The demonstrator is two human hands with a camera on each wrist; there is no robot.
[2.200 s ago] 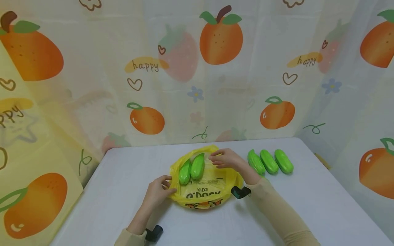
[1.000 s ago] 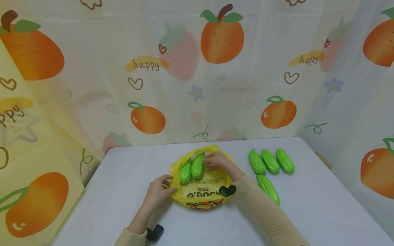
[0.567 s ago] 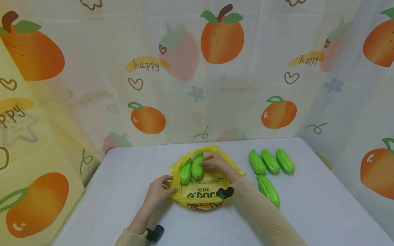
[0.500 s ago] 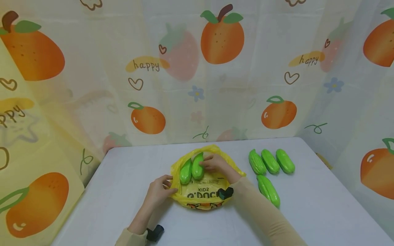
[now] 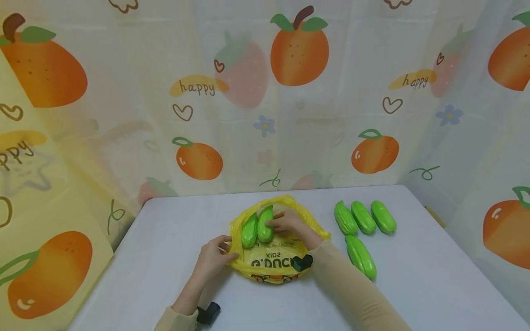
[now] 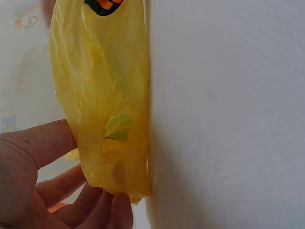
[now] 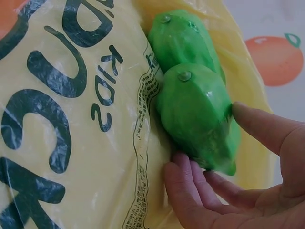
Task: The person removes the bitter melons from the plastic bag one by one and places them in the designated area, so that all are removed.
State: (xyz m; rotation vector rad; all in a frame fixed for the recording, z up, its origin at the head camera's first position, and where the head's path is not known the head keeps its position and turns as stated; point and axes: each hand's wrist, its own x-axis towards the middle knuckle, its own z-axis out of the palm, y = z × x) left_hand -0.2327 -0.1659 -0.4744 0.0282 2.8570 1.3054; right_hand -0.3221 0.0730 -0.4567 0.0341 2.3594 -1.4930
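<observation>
Green gourd | right hand angled into yellow bag, pinching gourd | left hand curled, gripping bag's left side

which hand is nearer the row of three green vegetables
Right. The right hand is inside the bag, left of the row; the left hand is farther left, at the bag's left rim.

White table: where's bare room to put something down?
The white table is bare left of the left hand, and right of the lone front gourd, toward the right edge. It's crowded in the left part of the yellow bag, where two green gourds lie side by side and the right hand touches one, and at the row of three gourds.
</observation>
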